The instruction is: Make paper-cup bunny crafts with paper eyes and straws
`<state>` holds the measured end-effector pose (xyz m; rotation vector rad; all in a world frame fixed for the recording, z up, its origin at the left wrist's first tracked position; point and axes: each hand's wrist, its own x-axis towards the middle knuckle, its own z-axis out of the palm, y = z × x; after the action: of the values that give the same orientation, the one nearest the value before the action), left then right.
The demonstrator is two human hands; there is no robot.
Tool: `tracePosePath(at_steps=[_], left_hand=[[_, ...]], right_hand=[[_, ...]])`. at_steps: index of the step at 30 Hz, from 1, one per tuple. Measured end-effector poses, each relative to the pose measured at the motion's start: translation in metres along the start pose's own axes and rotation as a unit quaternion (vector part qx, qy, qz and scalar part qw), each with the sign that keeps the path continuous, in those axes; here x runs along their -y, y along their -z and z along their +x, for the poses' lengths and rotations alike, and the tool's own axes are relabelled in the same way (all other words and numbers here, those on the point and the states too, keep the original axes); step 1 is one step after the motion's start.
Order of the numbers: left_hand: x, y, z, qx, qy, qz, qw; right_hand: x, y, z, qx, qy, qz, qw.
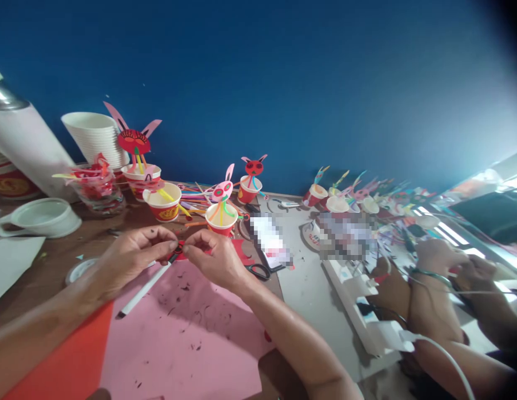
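Note:
Both my hands meet above the pink paper point(192, 333), fingertips pinched. Between them is a small red piece with black on it point(180, 245), mostly covered by the fingers. My left hand point(135, 255) pinches it from the left, my right hand point(214, 253) from the right. Just below lies a white marker pen point(145, 290), slanting across the paper's upper left edge. Dark scraps are scattered over the pink sheet. Behind my hands stands a paper cup point(222, 218) with a pink rabbit-like face point(222, 191) on coloured stems.
More cups stand behind, one with a red eared face point(134, 141). A glass jar point(102, 191), a mug point(41, 216) and stacked cups point(92, 136) are at left. Scissors point(258, 271), a phone point(269, 239) and a power strip point(354, 305) lie right, near other people's arms point(433, 300).

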<state>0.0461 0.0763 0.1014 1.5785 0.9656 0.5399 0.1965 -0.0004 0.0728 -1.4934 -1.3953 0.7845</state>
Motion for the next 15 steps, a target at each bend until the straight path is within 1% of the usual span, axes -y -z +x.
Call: tracePosePath(at_steps=[3, 6, 9, 12, 15], left_hand=[[-0.004, -0.003, -0.003, -0.018, 0.019, -0.013, 1.0], [-0.006, -0.005, -0.004, -0.02, 0.021, -0.027, 0.999], [-0.006, -0.005, -0.003, -0.003, 0.01, -0.035, 0.999], [-0.001, -0.002, 0.0, 0.016, -0.002, -0.033, 0.999], [0.006, 0.002, 0.003, 0.031, 0.005, -0.015, 0.999]], right_hand=[[0.0, 0.001, 0.0, -0.003, -0.009, -0.002, 1.0], [-0.001, 0.001, 0.0, 0.001, -0.013, 0.011, 1.0], [-0.003, 0.0, 0.0, -0.006, -0.015, 0.024, 1.0], [-0.004, -0.001, 0.001, -0.013, -0.02, 0.032, 0.999], [-0.003, -0.001, 0.001, -0.01, -0.024, 0.038, 0.999]])
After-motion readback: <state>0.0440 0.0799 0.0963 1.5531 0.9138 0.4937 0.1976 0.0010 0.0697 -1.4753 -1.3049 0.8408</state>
